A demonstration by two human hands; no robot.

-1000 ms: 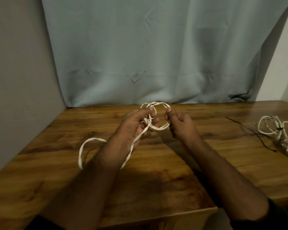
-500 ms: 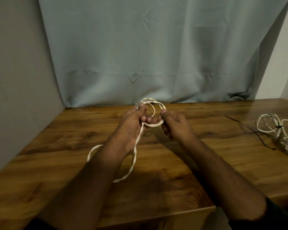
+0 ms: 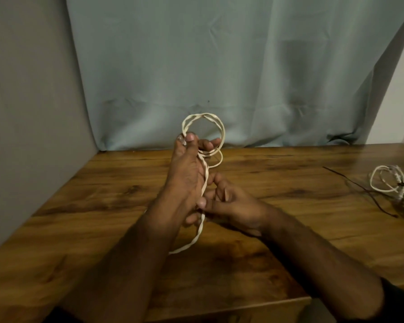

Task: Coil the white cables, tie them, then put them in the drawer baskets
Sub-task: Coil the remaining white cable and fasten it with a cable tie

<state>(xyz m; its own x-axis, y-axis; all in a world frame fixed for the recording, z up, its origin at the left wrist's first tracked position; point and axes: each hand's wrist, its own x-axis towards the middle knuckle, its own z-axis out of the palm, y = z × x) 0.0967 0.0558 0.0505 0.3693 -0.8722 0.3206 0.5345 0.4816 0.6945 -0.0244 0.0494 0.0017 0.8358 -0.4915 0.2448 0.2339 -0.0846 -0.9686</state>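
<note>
A flat white cable (image 3: 221,130) forms a few round loops raised above the wooden table (image 3: 79,229). My left hand (image 3: 184,173) is stretched forward and pinches those loops between thumb and fingers. From there the loose length of cable runs down toward me. My right hand (image 3: 229,203) sits lower and nearer, its thumb and fingers closed on that hanging length. The cable's tail curves onto the table below my hands and passes under my left forearm.
At the table's right edge lies a bundle of other white cables (image 3: 397,190), with a thin black tie (image 3: 364,192) beside it. A pale blue cloth (image 3: 219,66) hangs behind the table and a grey wall (image 3: 21,113) closes the left side.
My left hand has lifted the loops higher and farther forward. My right hand has let go of the loops and slid down the loose length toward me. The slack at left has been drawn in.
</note>
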